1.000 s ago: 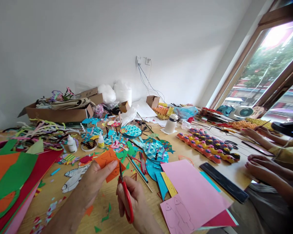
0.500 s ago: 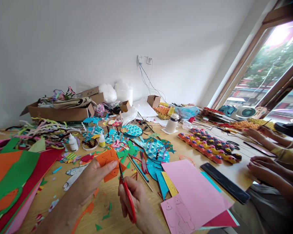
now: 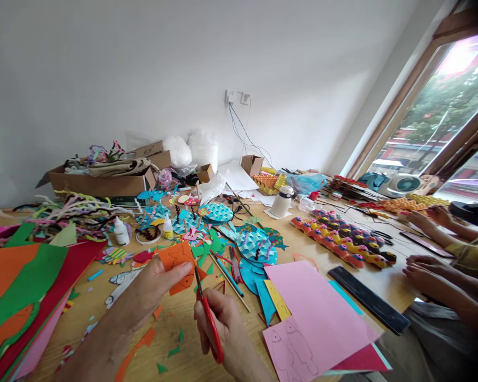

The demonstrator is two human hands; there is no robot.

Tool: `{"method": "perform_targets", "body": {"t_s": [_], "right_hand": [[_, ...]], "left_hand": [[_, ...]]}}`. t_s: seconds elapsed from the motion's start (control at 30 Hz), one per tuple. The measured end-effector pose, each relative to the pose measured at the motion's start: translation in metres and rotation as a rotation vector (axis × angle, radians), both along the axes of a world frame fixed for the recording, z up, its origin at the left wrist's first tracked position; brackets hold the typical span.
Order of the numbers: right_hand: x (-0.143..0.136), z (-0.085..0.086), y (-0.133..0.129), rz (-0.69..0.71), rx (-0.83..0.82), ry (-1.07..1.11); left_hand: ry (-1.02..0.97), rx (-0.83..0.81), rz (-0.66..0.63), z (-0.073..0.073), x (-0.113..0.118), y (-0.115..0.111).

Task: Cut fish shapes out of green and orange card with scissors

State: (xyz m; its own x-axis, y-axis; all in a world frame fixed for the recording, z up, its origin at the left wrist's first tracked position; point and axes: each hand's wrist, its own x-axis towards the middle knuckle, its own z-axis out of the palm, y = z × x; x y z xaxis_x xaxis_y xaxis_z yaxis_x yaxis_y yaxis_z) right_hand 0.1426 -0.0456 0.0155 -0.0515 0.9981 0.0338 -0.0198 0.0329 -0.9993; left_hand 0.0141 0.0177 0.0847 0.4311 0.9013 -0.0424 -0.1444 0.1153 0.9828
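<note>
Between the thumb and fingers of my left hand [image 3: 153, 284] is a piece of orange paper [image 3: 180, 255] with dark pencil outlines on it. My right hand [image 3: 223, 323] grips red-handled scissors [image 3: 212, 330], whose blades point up and meet the paper's right edge. Whether the blades are parted is hard to make out. Orange and green paper scraps [image 3: 145, 339] lie on the table below my hands. To the right is a large pink sheet [image 3: 318, 307] with fish outlines drawn at its lower left corner. Brushes and pens [image 3: 233, 276] lie just beyond my right hand.
Stacked coloured sheets [image 3: 35, 297] cover the left side. Glue bottles [image 3: 121, 232], pipe cleaners [image 3: 75, 212] and blue woven paper fish [image 3: 255, 244] lie ahead. Painted egg cartons [image 3: 342, 236] and a black case [image 3: 368, 300] are to the right, near other people's hands [image 3: 426, 273].
My hands, the orange paper and the scissors stay nearly in place. The whole view shifts very slightly.
</note>
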Motion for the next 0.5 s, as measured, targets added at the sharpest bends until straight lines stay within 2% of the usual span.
{"method": "perform_targets", "body": {"t_s": [0.5], "right_hand": [[0.0029,-0.0002,-0.0019,0.009,-0.007,-0.077]], "left_hand": [[0.025,0.028,-0.042,0.0004,-0.0014,0.0026]]}}
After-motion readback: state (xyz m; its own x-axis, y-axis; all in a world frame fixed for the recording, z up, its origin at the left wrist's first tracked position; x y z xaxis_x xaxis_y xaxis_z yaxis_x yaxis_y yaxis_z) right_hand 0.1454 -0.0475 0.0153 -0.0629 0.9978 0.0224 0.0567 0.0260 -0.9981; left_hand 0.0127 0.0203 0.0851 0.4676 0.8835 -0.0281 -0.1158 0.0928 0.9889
